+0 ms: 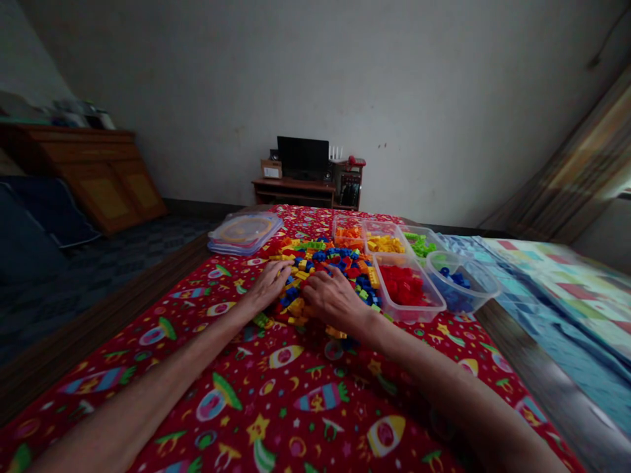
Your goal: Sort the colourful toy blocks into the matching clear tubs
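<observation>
Toy bricks (pixel 351 263) lie heaped on red cloth (pixel 221 345) beside colour-sorted tubs (pixel 409 313); step, I judge: picking through; left hand (pixel 271 280) and right hand (pixel 332 293) at the heap, whether gripping I cannot tell; next move calls for isolating one colour.

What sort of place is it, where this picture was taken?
Probably a room in a home, judging by the black rectangular monitor, the brown wooden cabinet and the long brownish fabric curtain.
</observation>
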The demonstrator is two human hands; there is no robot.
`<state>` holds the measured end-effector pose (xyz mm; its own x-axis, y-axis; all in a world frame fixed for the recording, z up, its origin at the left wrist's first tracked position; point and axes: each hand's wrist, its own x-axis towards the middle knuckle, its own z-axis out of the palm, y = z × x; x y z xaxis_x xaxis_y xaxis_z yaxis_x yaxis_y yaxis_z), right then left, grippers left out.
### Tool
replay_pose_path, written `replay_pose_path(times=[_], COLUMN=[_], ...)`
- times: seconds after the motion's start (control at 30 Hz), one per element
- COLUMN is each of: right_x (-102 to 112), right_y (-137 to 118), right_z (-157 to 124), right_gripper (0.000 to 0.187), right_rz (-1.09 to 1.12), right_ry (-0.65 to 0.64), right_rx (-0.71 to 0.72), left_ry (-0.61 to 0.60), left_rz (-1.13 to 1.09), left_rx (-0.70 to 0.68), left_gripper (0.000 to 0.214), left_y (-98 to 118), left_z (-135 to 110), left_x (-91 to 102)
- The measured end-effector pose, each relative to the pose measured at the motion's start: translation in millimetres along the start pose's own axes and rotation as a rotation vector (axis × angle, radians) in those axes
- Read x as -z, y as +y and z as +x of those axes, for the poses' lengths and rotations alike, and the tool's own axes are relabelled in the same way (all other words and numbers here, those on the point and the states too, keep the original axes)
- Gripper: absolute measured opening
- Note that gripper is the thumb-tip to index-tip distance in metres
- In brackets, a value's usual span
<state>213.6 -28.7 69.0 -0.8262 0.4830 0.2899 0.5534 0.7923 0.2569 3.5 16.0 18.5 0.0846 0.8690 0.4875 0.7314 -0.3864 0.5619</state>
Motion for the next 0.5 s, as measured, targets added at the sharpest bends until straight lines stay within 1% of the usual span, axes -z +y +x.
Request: replay_pose_path(times=[0.17, 0.27, 0.33, 0.4, 0.47, 0.5], right_x=[16.9, 24.2, 27.2, 28.5, 28.9, 28.9], right_y=[37.8, 49.1, 51.9, 53.0, 53.3, 53.2], right_z=[-6.0, -9.9, -11.4, -11.8, -11.5, -11.4], right_gripper=[0.025, 0.026, 0.027, 0.029, 0.031, 0.031], right_rz=[0.008, 0.038, 0.037, 0.018, 0.007, 0.010], right_ry=[-0.084, -0.097, -0.104, -0.122, -0.135, -0.135], right_rx=[-0.238, -0.339, -0.391, -0.436, -0.470, -0.479], left_ry=[-0.074, -0.183, -0.229, -0.227, -0.171, -0.125], left_rz=[-0.098, -0.195, -0.207, -0.196, -0.167, -0.137], left_rx=[-0.065, -0.111, -0.156, -0.193, -0.196, -0.186], left_gripper=[0.047, 0.047, 0.046, 0.045, 0.044, 0.044], left_y=[40.2, 63.4, 74.8, 81.1, 80.0, 76.0], left_z=[-7.5, -15.3, -19.2, -19.7, -16.6, -14.1], left_x=[3.9, 3.4, 3.7, 6.7, 12.1, 14.9])
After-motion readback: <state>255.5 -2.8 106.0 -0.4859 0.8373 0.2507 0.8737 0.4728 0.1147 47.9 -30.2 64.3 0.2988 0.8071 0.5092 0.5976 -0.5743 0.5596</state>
